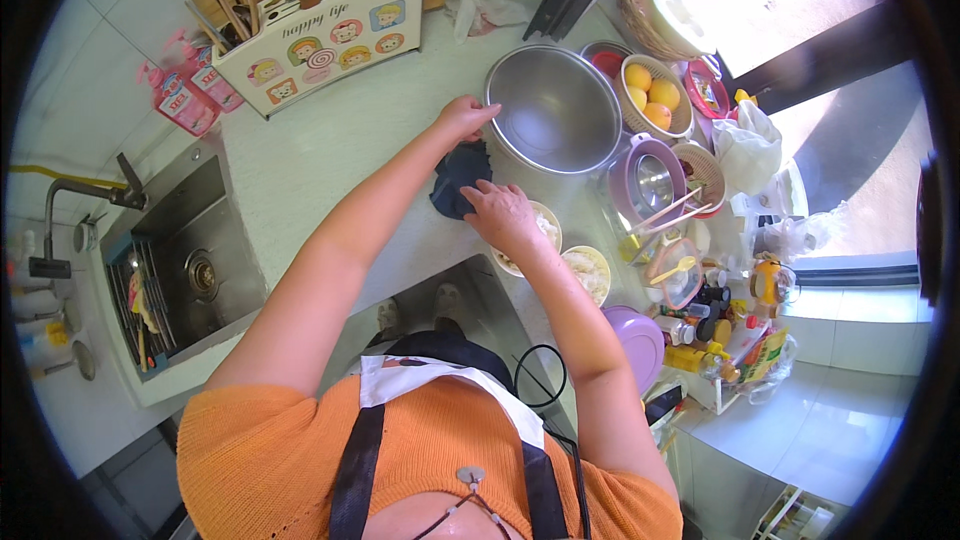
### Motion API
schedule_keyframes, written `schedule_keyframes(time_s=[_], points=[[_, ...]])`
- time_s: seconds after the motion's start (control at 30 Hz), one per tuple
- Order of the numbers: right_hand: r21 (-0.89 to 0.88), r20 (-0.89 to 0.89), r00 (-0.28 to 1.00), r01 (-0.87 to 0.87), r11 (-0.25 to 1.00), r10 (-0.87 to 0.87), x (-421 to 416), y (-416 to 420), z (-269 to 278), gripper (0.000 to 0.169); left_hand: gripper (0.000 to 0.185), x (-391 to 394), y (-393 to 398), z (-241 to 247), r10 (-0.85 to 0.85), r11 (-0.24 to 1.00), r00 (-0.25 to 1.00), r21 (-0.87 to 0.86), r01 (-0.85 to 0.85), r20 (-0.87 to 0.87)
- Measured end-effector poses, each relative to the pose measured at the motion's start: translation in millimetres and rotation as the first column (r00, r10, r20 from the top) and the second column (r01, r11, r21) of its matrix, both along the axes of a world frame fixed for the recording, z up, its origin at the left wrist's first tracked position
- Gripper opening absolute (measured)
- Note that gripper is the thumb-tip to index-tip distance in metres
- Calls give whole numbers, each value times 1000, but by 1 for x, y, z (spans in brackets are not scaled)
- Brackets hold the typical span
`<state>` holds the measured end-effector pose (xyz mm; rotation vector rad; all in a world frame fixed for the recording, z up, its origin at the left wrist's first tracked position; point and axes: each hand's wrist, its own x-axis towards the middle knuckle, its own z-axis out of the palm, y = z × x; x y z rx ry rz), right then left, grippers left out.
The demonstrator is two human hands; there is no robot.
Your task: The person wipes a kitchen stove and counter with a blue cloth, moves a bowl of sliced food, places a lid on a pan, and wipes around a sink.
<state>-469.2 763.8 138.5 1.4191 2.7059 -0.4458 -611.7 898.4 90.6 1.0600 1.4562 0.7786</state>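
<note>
My left hand (466, 118) is at the left rim of a large stainless steel mixing bowl (559, 101), its thumb over the edge and its fingers curled outside. The bowl holds nothing that I can see. A crumpled dark blue cloth (454, 184) lies on the counter just below that hand. My right hand (504, 216) reaches over the cloth's right edge, fingers spread and fingertips at the fabric; whether they press on it I cannot tell. Partly hidden under my right hand and wrist is a bowl of white rice (550, 223). A second rice bowl (589, 274) stands beside my forearm.
Left of the pale counter (300, 165) is a steel sink (202, 262). A white knife holder (322, 41) and pink pump bottles (184, 101) stand at the back. To the right crowd a basket of orange fruit (656, 97), a purple pot (622, 184), chopsticks (675, 210) and condiment bottles (705, 307).
</note>
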Motion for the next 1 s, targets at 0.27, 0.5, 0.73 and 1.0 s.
schedule_keyframes(time_s=[0.27, 0.5, 0.73, 1.0], points=[[-52, 52, 999, 2, 999, 1, 14, -7, 0, 45, 26, 3, 8, -1, 76, 996, 971, -63, -64, 226], [60, -35, 999, -37, 998, 39, 9, -13, -9, 42, 23, -68, -15, 4, 157, 986, 973, -82, -145, 169], [45, 33, 996, -84, 995, 82, -3, -12, -17, 45, 17, -142, -76, 8, 315, 948, 936, -96, -303, 158], [44, 119, 991, -65, 997, 59, -59, -4, -43, 56, 14, -222, -167, -4, 543, 839, 827, -63, -540, 147]])
